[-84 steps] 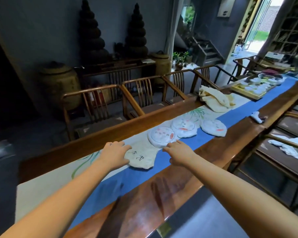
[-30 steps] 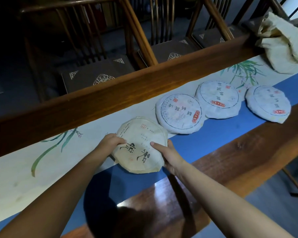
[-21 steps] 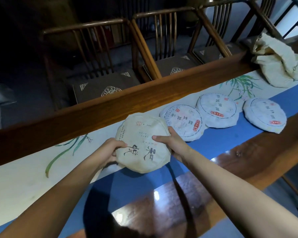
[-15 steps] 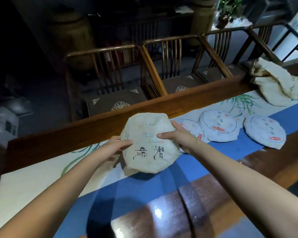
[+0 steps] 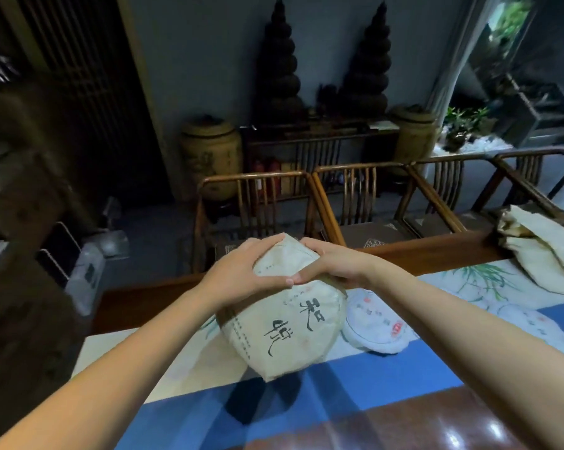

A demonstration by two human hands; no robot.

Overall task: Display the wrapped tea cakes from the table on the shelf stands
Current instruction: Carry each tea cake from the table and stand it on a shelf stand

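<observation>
Lifted higher than half a second ago, the cream-wrapped tea cake (image 5: 287, 323) now hangs tilted above the desk (image 5: 404, 427), clear of the blue runner (image 5: 355, 381).

Both hands have slid to its top edge: the left hand (image 5: 238, 277) and right hand (image 5: 332, 266) each clasp the wrapper, thumbs touching on its face. Behind it, a white-wrapped cake (image 5: 376, 331) lies flat on the runner as before, with another (image 5: 534, 329) partly hidden by the right forearm. Folded cloth (image 5: 540, 248) sits at the far right.
</observation>
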